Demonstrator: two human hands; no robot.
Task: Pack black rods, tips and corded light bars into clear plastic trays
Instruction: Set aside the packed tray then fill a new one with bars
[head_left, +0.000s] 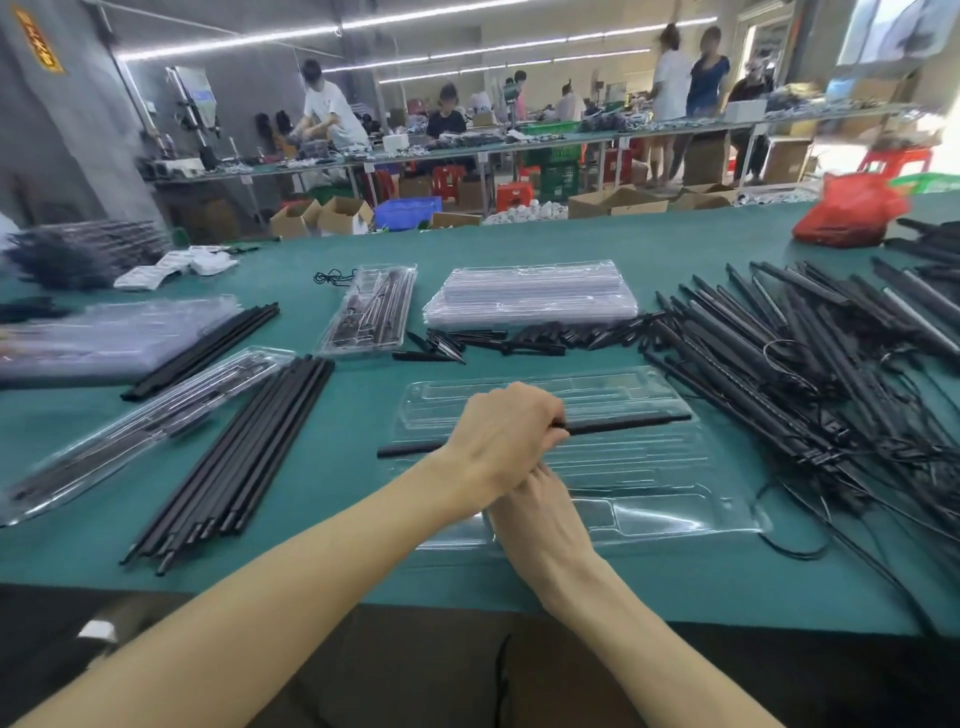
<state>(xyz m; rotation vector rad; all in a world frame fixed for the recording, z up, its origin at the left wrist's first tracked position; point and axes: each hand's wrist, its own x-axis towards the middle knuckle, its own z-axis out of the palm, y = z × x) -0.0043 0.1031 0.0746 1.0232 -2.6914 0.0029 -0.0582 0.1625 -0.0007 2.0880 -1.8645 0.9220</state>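
The fingers of the left hand (501, 441) are curled round one black rod (623, 425), holding it level above the open tray (675, 519). The right hand (540, 514) lies on the near edge of this tray; its fingers are hidden under the left hand, so their state cannot be told. A bundle of rods (234, 452) lies left of the tray. Loose tips (519, 340) and a stack of trays (530, 296) lie beyond it. A pile of corded light bars (805, 364) lies to its right on the desk (571, 244).
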